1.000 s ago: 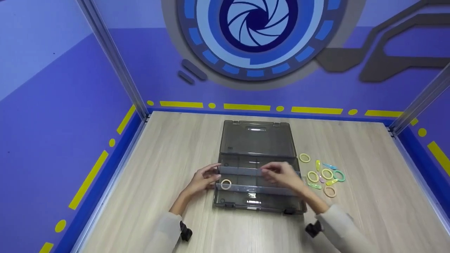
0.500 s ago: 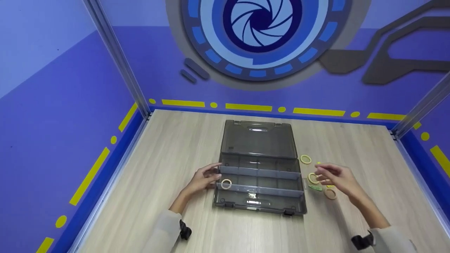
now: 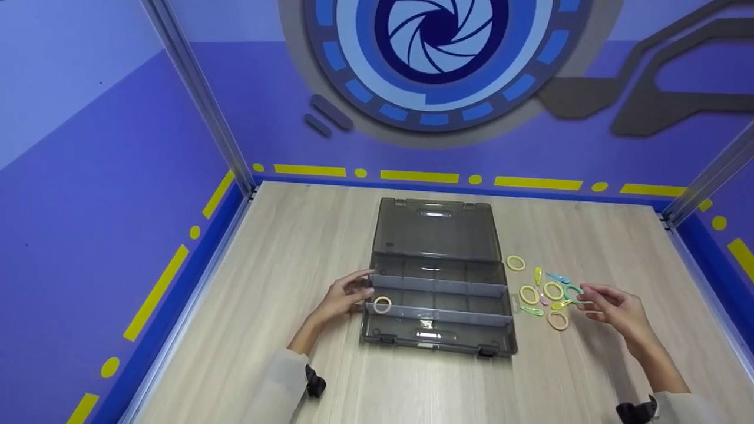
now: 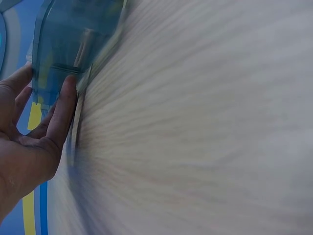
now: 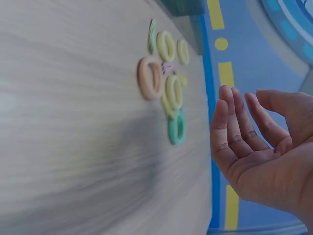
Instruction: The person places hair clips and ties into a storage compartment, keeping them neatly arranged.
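Note:
An open smoky-clear divider box (image 3: 437, 229) lies on the table. My left hand (image 3: 341, 299) touches its left side, thumb and fingertips at the rim; the left wrist view shows these fingers (image 4: 62, 112) fairly straight against the box wall. One pale ring (image 3: 383, 297), like a hair tie, leans on a divider in the middle row. My right hand (image 3: 615, 309) hovers beside a green hair tie (image 3: 568, 294), with nothing seen in its loosely bent fingers (image 5: 220, 129). Just left of it lie a peach hair tie (image 5: 143, 81), several yellow hair ties (image 3: 522, 295) and small hair clips (image 3: 532, 311).
The wooden table (image 3: 306, 235) is bounded by a blue printed back wall (image 3: 235, 106) and side walls. Metal posts (image 3: 200, 88) stand at the corners. The box lid lies folded back toward the back wall.
My right hand has moved from above the box to the right, past the loose hair ties and clips, uncovering them. The left hand stays at the box's left side.

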The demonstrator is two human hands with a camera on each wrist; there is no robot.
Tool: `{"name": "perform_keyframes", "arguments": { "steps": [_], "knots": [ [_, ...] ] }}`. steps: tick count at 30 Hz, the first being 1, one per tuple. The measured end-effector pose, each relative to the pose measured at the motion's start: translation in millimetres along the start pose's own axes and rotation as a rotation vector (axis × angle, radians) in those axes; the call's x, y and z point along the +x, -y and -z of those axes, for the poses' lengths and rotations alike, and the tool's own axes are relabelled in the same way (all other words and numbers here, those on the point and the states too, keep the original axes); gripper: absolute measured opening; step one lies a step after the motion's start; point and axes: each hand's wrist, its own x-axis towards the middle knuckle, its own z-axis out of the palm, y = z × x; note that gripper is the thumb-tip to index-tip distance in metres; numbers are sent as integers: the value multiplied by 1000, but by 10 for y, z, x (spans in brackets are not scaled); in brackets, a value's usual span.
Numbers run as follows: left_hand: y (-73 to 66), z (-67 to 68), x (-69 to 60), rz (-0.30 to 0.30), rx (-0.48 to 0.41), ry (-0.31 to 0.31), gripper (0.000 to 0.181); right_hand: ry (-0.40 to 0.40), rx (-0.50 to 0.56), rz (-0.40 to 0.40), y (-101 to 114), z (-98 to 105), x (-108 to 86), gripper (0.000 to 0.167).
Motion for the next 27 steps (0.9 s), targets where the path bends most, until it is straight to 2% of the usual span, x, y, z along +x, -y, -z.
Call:
{"name": "perform_keyframes", "arguments": {
  "steps": [5,8,13,17,21,27],
  "knots": [
    [-3,-7,1,34,-34,-2,53,-57,-2,-43,-189,-7,12,16],
    [-9,-11,-4,51,-39,-2,53,-63,-60,-92,-283,-67,10,29],
    [-28,-22,13,26,-40,18,53,-51,-163,-146,-374,-151,-1,48],
    [-37,-25,37,22,-51,42,53,-56,-245,-141,-387,-185,-6,50],
    [-35,-1,33,55,-71,42,55,-60,-318,-111,-378,-252,0,49],
    [-15,8,37,42,-54,39,54,-85,-440,-43,-379,-327,5,37]
  ]
}}
